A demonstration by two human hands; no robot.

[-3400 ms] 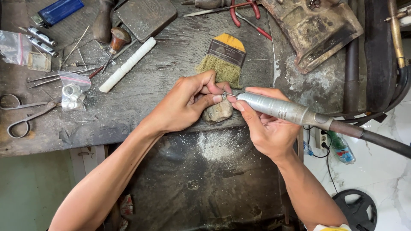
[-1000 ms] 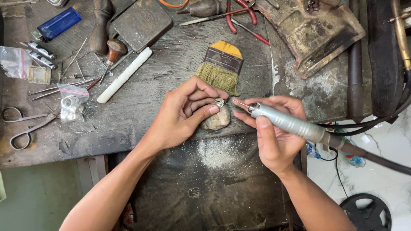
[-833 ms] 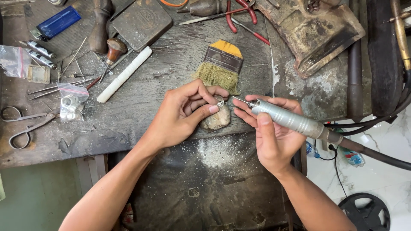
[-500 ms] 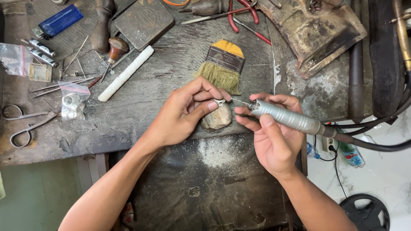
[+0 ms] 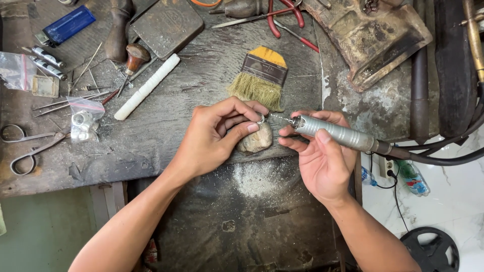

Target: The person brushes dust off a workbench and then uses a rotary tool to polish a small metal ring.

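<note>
Two hands meet mid-bench: left hand [image 5: 214, 138] pinches a small silver ring [image 5: 261, 119] on a worn wooden peg [image 5: 255, 141]. Right hand [image 5: 322, 161], at three o'clock, grips a rotary handpiece [image 5: 338, 135] — bit tip at the ring. Grinding seems under way; steady, light pressure comes next.

A single head-worn camera looks steeply down, close over the workbench [image 5: 151, 146].

brush: paintbrush [image 5: 262, 78] lying bristles-down on bench [image 5: 166, 136]
lighter: blue lighter [image 5: 68, 23] resting top left
scissors [image 5: 25, 146]: lying at left edge
</note>
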